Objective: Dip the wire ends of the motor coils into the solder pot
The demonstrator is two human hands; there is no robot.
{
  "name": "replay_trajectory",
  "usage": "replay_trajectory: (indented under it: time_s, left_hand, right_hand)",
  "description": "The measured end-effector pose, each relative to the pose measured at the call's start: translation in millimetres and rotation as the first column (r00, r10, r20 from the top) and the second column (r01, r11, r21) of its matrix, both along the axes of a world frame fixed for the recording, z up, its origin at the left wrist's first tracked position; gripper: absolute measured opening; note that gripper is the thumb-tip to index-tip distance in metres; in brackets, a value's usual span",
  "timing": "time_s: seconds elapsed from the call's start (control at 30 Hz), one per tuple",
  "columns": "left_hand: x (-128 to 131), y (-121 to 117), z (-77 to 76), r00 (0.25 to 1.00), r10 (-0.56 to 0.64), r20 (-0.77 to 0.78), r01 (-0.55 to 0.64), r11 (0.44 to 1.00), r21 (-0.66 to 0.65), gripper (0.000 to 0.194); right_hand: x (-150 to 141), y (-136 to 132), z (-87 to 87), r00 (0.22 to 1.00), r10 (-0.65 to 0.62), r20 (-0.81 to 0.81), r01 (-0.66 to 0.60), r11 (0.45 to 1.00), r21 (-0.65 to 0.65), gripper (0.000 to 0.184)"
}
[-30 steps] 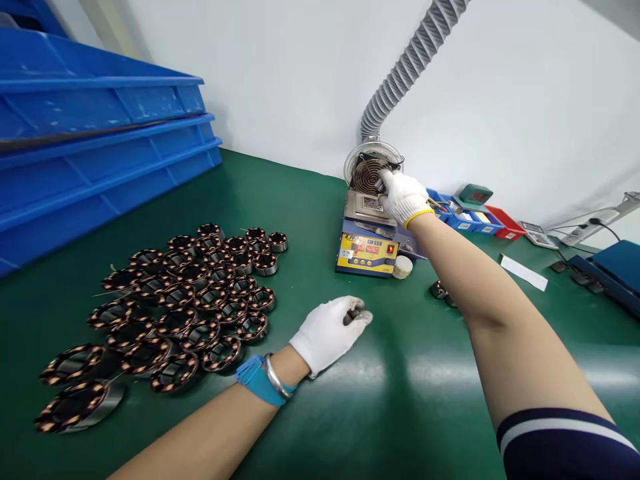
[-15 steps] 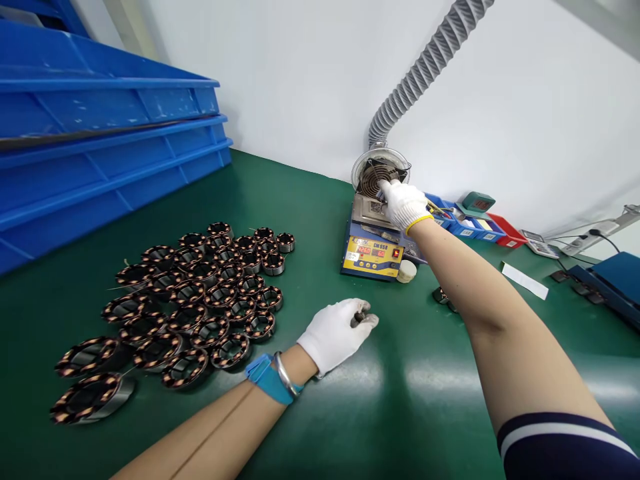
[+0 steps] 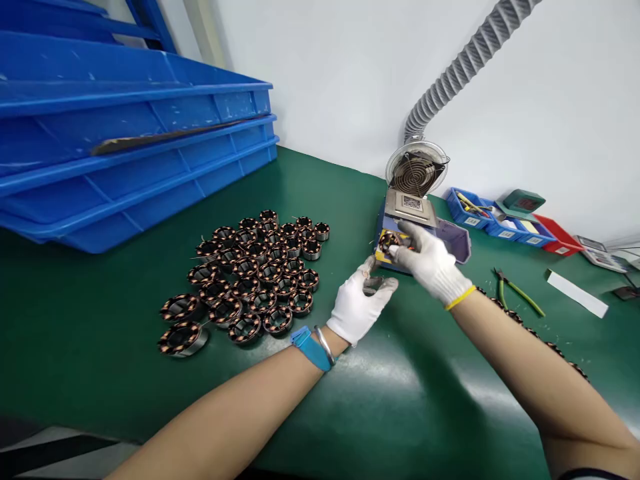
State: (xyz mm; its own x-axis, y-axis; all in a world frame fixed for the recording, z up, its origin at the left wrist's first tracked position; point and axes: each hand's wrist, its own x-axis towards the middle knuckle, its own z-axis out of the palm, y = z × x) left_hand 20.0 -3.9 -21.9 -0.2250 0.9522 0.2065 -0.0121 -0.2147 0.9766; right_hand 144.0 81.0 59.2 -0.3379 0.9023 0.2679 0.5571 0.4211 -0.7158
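Observation:
My right hand [image 3: 431, 265], in a white glove with a yellow cuff, pinches a motor stator [image 3: 388, 241] with copper windings in front of the yellow-faced CM 558 unit [image 3: 400, 268]. Part of that stator is hidden by the fingers. Just left and below, my gloved left hand [image 3: 355, 308] has its thumb and fingers apart, with nothing visible between them. Further left stands a group of several similar stators [image 3: 245, 268]. A row of stators [image 3: 553, 348] runs along the right, partly covered by my right forearm.
Behind the unit is a round fan hood [image 3: 417, 172] on a grey flexible duct [image 3: 450, 73]. Green-handled cutters [image 3: 520, 295] and a white strip [image 3: 577, 293] lie at right. Small blue bins [image 3: 467, 219] and a red bin [image 3: 557, 240] line the wall. Large blue crates [image 3: 200, 150] are stacked left.
My right hand has come down from the fan hood to the front of the unit and now grips a stator. My left hand's fingers have spread. The view has shifted, showing the cutters.

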Motion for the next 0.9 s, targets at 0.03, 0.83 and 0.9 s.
replay_trajectory:
  time_s: [0.03,0.83,0.9]
  left_hand:
    - [-1.1,0.4,-1.3,1.000,0.011,-0.011,-0.010,1.000,0.024,0.056]
    - [-23.0,4.4,14.5,0.217,0.267,-0.939,-0.293,0.935,0.198,0.071]
    - [-29.1,4.4,17.5,0.139,0.241,-0.960,-0.345,0.921,0.181,0.072]
  right_hand:
    - [-1.0,-12.2,-9.5,0.999,0.015,-0.045,-0.016,0.999,-0.042,0.055]
    - [20.8,101.1,53.2,0.904,-0.352,0.244,0.290,0.922,0.256,0.036]
    - [16.7,116.6,53.0,0.884,-0.372,0.281,0.294,0.913,0.283,0.035]
